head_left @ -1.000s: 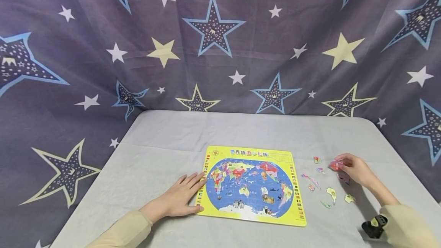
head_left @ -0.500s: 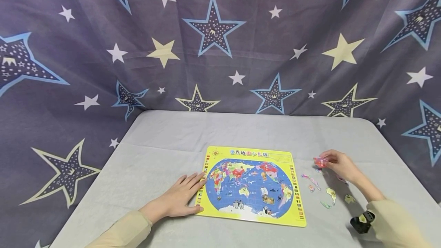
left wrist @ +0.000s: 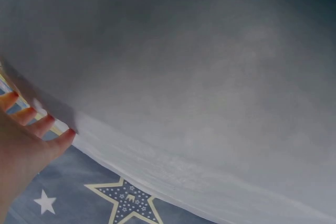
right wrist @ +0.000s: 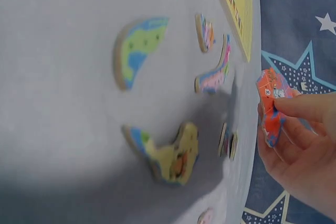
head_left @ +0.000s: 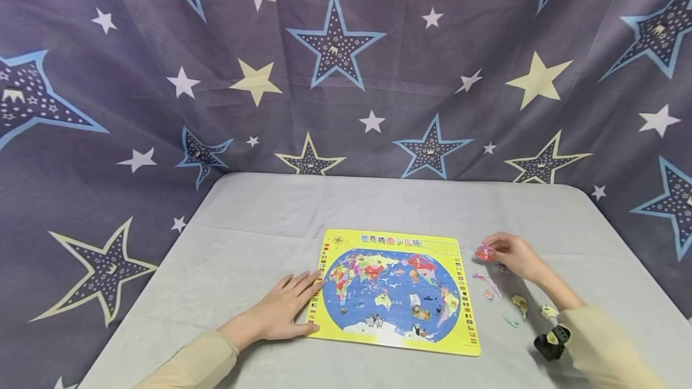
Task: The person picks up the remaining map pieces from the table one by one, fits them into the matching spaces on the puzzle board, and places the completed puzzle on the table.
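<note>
A world-map puzzle board (head_left: 389, 344) with a yellow border lies flat on the table. My left hand (head_left: 283, 311) rests at its left edge, fingers spread and fairly straight, thumb near the lower left corner. In the left wrist view those fingers (left wrist: 41, 127) lie along the board's edge. Between thumb and fingers, my right hand (head_left: 516, 257) pinches a red puzzle piece (head_left: 485, 253) just right of the board's upper right side. The right wrist view shows this red piece tilted up above the table, with orange and blue parts and the thumb across its face.
Several loose map pieces lie right of the board, among them a pink-purple strip (head_left: 489, 285), a yellow piece (head_left: 519, 304) and a green piece (head_left: 510, 321). A black wrist camera (head_left: 552, 344) hangs by the right sleeve. A star-patterned curtain (head_left: 346, 107) stands behind the grey table (head_left: 281, 209).
My right hand has carried the red puzzle piece leftward, from over the loose pieces to near the board's right side. The left hand and the board have stayed in place.
</note>
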A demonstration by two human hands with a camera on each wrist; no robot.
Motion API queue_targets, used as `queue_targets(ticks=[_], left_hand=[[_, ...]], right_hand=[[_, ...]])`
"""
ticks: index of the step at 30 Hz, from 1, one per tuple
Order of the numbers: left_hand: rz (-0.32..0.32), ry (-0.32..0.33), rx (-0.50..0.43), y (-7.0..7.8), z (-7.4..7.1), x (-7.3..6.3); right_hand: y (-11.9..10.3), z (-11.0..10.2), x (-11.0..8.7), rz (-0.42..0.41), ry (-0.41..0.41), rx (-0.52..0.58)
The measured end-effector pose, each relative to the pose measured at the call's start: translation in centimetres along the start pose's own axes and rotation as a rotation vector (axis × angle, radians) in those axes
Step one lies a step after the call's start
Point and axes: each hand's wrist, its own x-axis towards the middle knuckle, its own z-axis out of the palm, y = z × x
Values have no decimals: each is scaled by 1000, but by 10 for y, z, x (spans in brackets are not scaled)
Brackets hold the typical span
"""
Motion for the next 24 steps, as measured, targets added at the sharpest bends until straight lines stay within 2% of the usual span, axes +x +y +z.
queue_targets(ticks=[8, 11, 12, 15, 18, 19, 24], left_hand=[[2, -1, -5, -1, 1, 0], [1, 0, -2, -1, 1, 1], [1, 2, -1, -1, 1, 1], [2, 5, 4, -1, 1, 1], [6, 16, 6, -1, 1, 0], [7, 19, 5, -1, 2, 0], [8, 24, 7, -1, 3, 1]], right_hand=[[-8, 11, 8, -9, -18, 14], [-8, 15, 11, -58, -15, 69], [-8, 16, 11, -97, -13, 100], [-10, 20, 14, -129, -26, 134], [-14, 25, 18, -82, -42, 128], [-15, 26, 19, -44, -52, 111], [-23, 33, 24, -3, -88, 125]])
